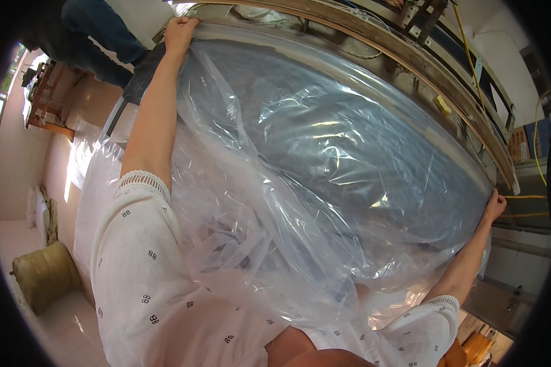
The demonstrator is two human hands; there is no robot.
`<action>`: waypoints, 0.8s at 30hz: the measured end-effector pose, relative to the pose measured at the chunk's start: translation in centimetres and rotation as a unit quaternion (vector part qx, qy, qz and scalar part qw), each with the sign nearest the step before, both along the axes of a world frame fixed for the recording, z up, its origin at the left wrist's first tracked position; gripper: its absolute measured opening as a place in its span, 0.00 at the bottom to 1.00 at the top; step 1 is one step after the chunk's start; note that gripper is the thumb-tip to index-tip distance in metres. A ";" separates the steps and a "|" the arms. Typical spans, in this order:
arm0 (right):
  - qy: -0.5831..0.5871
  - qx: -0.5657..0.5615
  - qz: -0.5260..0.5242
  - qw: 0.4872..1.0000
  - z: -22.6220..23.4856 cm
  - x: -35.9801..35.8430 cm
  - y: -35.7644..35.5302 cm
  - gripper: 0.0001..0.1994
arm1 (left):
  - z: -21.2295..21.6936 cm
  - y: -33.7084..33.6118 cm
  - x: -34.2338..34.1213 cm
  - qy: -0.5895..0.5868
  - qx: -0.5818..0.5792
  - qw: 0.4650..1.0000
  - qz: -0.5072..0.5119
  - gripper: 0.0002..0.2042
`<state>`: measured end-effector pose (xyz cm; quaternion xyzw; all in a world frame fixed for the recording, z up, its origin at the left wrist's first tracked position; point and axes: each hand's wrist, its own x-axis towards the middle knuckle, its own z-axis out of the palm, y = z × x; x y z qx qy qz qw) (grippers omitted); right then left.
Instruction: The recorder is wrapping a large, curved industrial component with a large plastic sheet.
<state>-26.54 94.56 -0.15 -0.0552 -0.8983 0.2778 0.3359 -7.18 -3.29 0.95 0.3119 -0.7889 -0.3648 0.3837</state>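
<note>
Clear film [343,153] stretched between both hands, just below the wooden rail [410,52]. Left hand [180,37]: grip pinching far-left corner. Right hand [494,207]: grip pinching right end. Far edge looks drawn out, done; near part loose, crumpled, seemingly not yet flattened. Cushion [48,275] off left.

Left of the clear plastic sheet [343,165], the view's edge cuts off a co-worker [101,30]; beyond it, a yellow object [442,104] is too small to identify.
</note>
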 end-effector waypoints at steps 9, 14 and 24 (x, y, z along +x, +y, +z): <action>-0.067 -0.017 -0.060 0.996 0.2 0.2 0.9 0.21 | -0.9 -1.1 0.7 0.092 0.012 0.994 0.057 0.14; -0.021 -0.174 -0.048 0.983 2.2 2.6 -2.9 0.21 | 0.0 0.8 1.2 0.169 0.093 0.980 0.041 0.12; 0.034 -0.618 0.021 0.785 3.4 3.1 -1.8 0.17 | -1.0 -4.2 3.5 -0.052 0.089 0.987 -0.121 0.21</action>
